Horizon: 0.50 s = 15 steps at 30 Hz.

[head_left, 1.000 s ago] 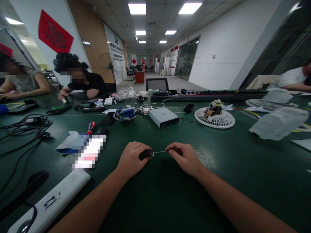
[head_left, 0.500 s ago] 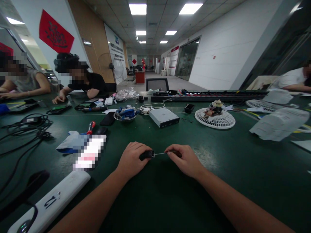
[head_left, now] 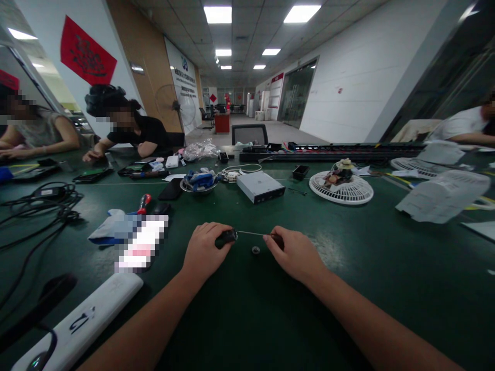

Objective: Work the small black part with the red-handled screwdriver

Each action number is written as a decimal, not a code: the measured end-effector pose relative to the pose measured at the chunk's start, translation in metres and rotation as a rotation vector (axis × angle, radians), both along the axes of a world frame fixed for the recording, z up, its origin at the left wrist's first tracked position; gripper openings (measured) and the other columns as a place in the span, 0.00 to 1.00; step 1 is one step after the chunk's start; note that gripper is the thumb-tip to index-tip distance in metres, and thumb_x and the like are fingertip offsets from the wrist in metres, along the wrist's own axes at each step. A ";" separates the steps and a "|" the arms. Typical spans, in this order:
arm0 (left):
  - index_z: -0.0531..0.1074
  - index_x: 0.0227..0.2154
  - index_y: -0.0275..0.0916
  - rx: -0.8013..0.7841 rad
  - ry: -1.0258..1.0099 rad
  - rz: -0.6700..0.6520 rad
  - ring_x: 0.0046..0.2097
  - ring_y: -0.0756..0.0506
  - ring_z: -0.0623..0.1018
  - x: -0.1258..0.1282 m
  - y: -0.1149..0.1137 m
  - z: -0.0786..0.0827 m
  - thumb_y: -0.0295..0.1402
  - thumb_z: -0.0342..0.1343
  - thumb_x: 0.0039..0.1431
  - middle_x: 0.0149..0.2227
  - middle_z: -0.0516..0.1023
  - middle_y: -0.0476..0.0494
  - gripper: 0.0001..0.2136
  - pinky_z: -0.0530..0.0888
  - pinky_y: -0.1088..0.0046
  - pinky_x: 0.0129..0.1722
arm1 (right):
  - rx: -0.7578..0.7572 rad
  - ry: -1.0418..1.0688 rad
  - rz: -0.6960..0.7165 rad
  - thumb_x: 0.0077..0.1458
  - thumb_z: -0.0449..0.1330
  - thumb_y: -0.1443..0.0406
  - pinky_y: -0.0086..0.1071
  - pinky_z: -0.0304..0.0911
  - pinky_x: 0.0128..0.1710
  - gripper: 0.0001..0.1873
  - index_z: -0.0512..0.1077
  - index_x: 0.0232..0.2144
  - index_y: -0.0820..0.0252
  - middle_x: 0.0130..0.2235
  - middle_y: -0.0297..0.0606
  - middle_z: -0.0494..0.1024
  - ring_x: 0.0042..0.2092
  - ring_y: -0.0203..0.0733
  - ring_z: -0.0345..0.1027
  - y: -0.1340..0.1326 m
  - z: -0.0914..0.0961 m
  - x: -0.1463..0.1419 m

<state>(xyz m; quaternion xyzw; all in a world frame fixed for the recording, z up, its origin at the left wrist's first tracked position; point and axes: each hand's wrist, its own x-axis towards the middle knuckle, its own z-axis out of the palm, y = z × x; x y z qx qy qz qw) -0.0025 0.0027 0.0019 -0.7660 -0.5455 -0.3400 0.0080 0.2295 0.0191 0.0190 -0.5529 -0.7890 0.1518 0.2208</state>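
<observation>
My left hand (head_left: 204,252) is closed around a short black cylinder (head_left: 228,236), whose open-looking end faces right. In my right hand (head_left: 294,252) is a screwdriver with a thin metal shaft (head_left: 250,233); most of its dark handle is hidden by my fingers. The shaft points left and its tip meets the end of the cylinder; whether it goes inside I cannot tell. Below the shaft, between my hands, a small round metal-looking piece (head_left: 256,250) lies on the green table (head_left: 240,309).
A grey disc drive (head_left: 260,186), a metal bowl (head_left: 197,189) with blue cloth and a white fan grille (head_left: 342,191) stand beyond my hands. To the left are a red-handled tool (head_left: 144,202), a glove (head_left: 114,226), a power strip (head_left: 85,314) and black cables (head_left: 50,206). Several people sit around.
A small round piece now lies on the table below the shaft. My left hand has shifted slightly up and left with the cylinder, and more table shows between my hands.
</observation>
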 end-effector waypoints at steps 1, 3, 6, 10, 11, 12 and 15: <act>0.74 0.40 0.43 0.002 -0.008 0.019 0.43 0.41 0.75 -0.001 0.000 0.000 0.27 0.62 0.52 0.40 0.78 0.47 0.12 0.69 0.61 0.43 | -0.013 0.043 0.003 0.58 0.56 0.54 0.32 0.55 0.27 0.14 0.71 0.31 0.58 0.29 0.37 0.76 0.29 0.40 0.67 0.001 -0.002 0.000; 0.73 0.40 0.43 0.004 -0.021 0.039 0.42 0.41 0.75 -0.001 0.001 -0.001 0.28 0.62 0.52 0.40 0.78 0.47 0.11 0.69 0.61 0.43 | -0.054 0.126 0.038 0.52 0.62 0.53 0.32 0.58 0.30 0.15 0.70 0.33 0.58 0.33 0.37 0.76 0.33 0.41 0.68 0.003 -0.007 -0.001; 0.73 0.39 0.42 0.005 -0.025 0.043 0.41 0.41 0.75 -0.002 0.002 -0.003 0.29 0.63 0.52 0.39 0.78 0.47 0.11 0.70 0.61 0.42 | -0.116 0.183 0.112 0.45 0.68 0.59 0.33 0.62 0.35 0.15 0.70 0.33 0.58 0.38 0.37 0.76 0.38 0.41 0.69 0.006 -0.014 -0.006; 0.72 0.39 0.42 -0.018 -0.015 0.030 0.41 0.41 0.75 -0.002 0.002 -0.005 0.28 0.63 0.50 0.39 0.78 0.47 0.12 0.69 0.60 0.43 | -0.128 0.181 0.130 0.44 0.67 0.64 0.33 0.62 0.33 0.10 0.71 0.31 0.57 0.33 0.35 0.76 0.35 0.41 0.69 0.005 -0.015 -0.010; 0.72 0.39 0.42 -0.028 -0.013 0.022 0.42 0.41 0.75 -0.001 0.002 -0.005 0.28 0.63 0.50 0.39 0.78 0.47 0.12 0.69 0.61 0.43 | -0.110 0.194 0.118 0.46 0.66 0.64 0.33 0.61 0.32 0.08 0.71 0.30 0.57 0.31 0.34 0.76 0.33 0.41 0.69 0.004 -0.014 -0.009; 0.72 0.39 0.42 -0.037 -0.012 0.011 0.42 0.41 0.75 -0.001 0.002 -0.005 0.28 0.63 0.50 0.39 0.78 0.47 0.12 0.69 0.61 0.43 | -0.083 0.220 0.102 0.48 0.64 0.64 0.32 0.61 0.31 0.06 0.70 0.29 0.57 0.30 0.34 0.76 0.32 0.40 0.69 0.004 -0.013 -0.009; 0.72 0.40 0.42 -0.059 -0.001 -0.035 0.42 0.42 0.74 0.000 0.001 -0.004 0.28 0.63 0.51 0.39 0.77 0.47 0.12 0.69 0.61 0.43 | -0.021 0.358 0.061 0.52 0.59 0.64 0.32 0.62 0.30 0.06 0.65 0.26 0.57 0.28 0.35 0.75 0.29 0.39 0.69 0.003 -0.013 -0.008</act>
